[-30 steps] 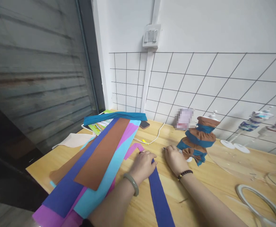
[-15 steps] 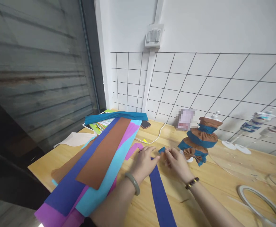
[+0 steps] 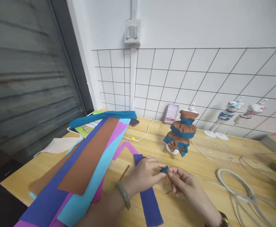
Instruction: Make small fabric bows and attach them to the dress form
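Between the fingertips of both hands is a small piece of teal crepe paper (image 3: 164, 169). My left hand (image 3: 147, 171), with a jade-coloured bangle at the wrist, pinches its left side. My right hand (image 3: 181, 181), with a dark beaded bracelet, pinches its right side. Under my left hand runs a dark blue crepe paper strip (image 3: 151, 206), its middle hidden by the hand. Beyond my hands stands a miniature tiered dress (image 3: 182, 132) of brown and teal crepe paper on a small stand, with a brown bow low on it.
Long crepe paper sheets in brown (image 3: 90, 157), blue, purple and light blue overlap at left. A folded teal strip (image 3: 105, 117) lies behind them, beside a phone (image 3: 134, 122). Tape rolls (image 3: 219, 176) lie at right. Two small dressed stands (image 3: 226, 115) stand near the wall grid.
My hands have come together, and both now pinch the small teal piece that my right hand held before. The camera view has shifted rightward.
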Demonstrator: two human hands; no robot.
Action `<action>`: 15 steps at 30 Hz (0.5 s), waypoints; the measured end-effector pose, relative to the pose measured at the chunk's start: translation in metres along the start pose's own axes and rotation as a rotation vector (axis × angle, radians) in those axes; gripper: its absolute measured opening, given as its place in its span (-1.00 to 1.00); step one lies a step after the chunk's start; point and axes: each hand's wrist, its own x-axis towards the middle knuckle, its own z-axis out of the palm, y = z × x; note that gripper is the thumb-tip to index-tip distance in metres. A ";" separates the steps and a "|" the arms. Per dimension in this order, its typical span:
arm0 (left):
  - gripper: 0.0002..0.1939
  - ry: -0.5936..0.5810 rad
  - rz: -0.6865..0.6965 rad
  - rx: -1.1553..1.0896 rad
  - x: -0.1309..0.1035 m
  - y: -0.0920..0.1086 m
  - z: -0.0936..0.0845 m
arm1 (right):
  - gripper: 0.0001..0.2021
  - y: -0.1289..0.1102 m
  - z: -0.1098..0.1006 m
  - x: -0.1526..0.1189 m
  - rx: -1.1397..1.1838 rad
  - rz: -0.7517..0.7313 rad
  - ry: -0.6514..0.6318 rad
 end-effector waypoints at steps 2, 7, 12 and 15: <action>-0.77 -0.014 0.029 0.014 0.000 0.001 0.005 | -0.58 0.005 -0.001 -0.003 0.022 0.011 0.004; -0.80 -0.040 0.049 0.019 0.001 0.000 0.012 | -0.58 0.008 -0.004 -0.005 0.074 0.004 0.018; -0.78 -0.092 0.019 0.029 0.002 0.002 0.012 | -0.61 0.013 -0.009 -0.004 0.057 -0.010 0.039; -0.77 -0.088 0.015 0.040 0.002 0.004 0.012 | -0.62 0.014 -0.008 -0.003 0.068 -0.004 0.042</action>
